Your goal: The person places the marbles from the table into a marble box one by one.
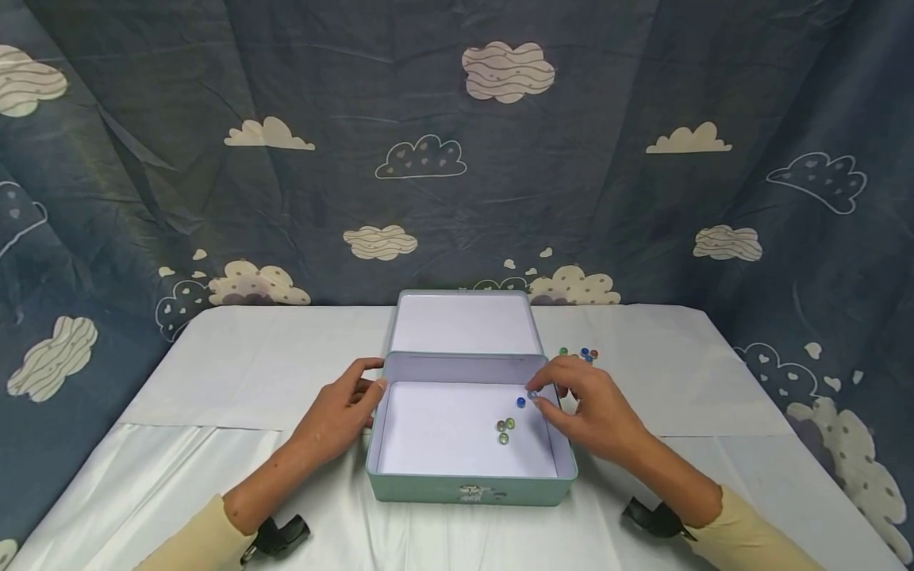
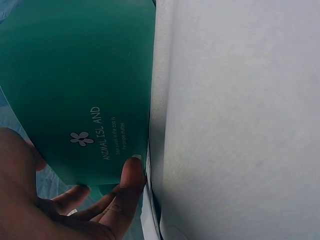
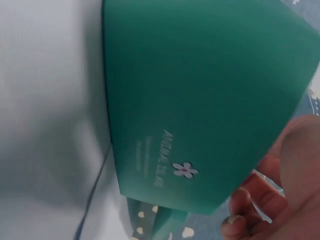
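An open green tin box with a pale lining stands on the white cloth, its lid laid back. My left hand rests against the box's left side near the back corner. In the left wrist view its fingers touch the green side wall printed with a small flower. Over the box's right rim, my right hand pinches a clear bluish marble between thumb and fingertips. A blue marble lies on the box floor just beside it, and several greenish and brownish marbles sit nearer the front.
Several blue, red and green marbles lie on the cloth behind the right hand, right of the lid. The white cloth covers the table. A dark blue curtain with clouds hangs at the back and sides.
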Demonstrator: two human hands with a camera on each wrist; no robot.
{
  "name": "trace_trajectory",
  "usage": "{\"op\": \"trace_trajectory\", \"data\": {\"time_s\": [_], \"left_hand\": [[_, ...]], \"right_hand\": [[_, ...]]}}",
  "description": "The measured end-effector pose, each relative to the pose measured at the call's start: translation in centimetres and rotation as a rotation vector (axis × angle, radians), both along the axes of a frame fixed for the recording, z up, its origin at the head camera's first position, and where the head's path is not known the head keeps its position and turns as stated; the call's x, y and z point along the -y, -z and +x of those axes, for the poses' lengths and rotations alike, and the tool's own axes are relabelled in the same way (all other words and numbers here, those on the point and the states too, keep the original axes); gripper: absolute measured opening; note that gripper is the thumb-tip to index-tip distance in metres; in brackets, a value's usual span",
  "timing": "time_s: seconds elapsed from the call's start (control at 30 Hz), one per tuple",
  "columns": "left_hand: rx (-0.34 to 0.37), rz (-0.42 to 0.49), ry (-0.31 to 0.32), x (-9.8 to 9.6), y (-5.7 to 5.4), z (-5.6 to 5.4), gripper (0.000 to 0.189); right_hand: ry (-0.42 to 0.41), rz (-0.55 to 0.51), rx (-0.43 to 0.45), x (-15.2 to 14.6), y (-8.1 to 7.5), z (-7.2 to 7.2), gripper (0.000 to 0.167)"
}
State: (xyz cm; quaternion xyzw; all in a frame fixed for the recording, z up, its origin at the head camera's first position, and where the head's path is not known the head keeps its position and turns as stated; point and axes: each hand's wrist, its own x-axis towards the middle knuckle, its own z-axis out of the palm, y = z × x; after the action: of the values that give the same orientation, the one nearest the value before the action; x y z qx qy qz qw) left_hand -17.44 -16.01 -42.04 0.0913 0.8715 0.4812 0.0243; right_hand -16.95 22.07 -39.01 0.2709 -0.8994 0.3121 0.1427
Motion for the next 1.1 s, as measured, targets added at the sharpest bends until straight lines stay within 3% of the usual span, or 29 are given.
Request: {"op": "trace_trajectory", "data": {"time_s": [0.7,1.1], "left_hand": [[-0.006,-0.007,0.005,0.1,0.1,0.0,0.045],[-0.008,0.004,0.013,0.2,0.1,0.0,0.045]], "right_hand": [[0.014,-0.034,-0.009,0.5,0.7,-0.1,0.032],[0.016,-0.051,-0.105,-0.8,0.4,-1.1,0.030]]}}
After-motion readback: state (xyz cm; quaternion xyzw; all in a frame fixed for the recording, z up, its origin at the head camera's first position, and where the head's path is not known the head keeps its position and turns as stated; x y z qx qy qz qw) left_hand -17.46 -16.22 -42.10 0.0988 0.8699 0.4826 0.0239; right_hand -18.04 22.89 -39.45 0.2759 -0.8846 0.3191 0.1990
